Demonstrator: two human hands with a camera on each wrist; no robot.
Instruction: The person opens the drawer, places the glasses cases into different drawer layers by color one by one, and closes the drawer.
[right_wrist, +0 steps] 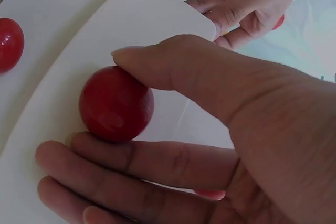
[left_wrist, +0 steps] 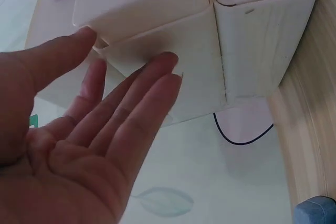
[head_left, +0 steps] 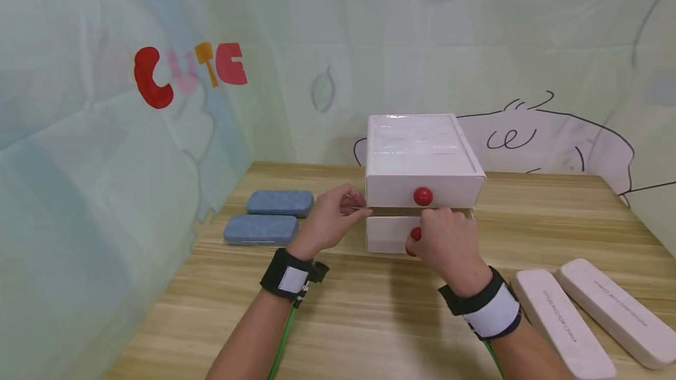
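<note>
Your right hand point(head_left: 446, 239) pinches the lower knob point(right_wrist: 116, 103) of the drawer unit point(head_left: 422, 160) between thumb and fingers, and the lower drawer point(head_left: 388, 233) sits slightly proud of the unit's front. Your left hand point(head_left: 330, 219) lies open, fingers straight, against the unit's left front corner, bracing it. That knob is round and glossy, so a two-point pinch could slide off if you tug sharply. With only fingertips bracing, the light unit may skid forward on the table point(head_left: 369, 321) or tip, its top drawer and upper knob point(head_left: 422, 196) coming with it. Left of the unit lie two blue cases point(head_left: 269, 219); to its right and nearer you, two white cases point(head_left: 586, 315), which your forearm could sweep.
</note>
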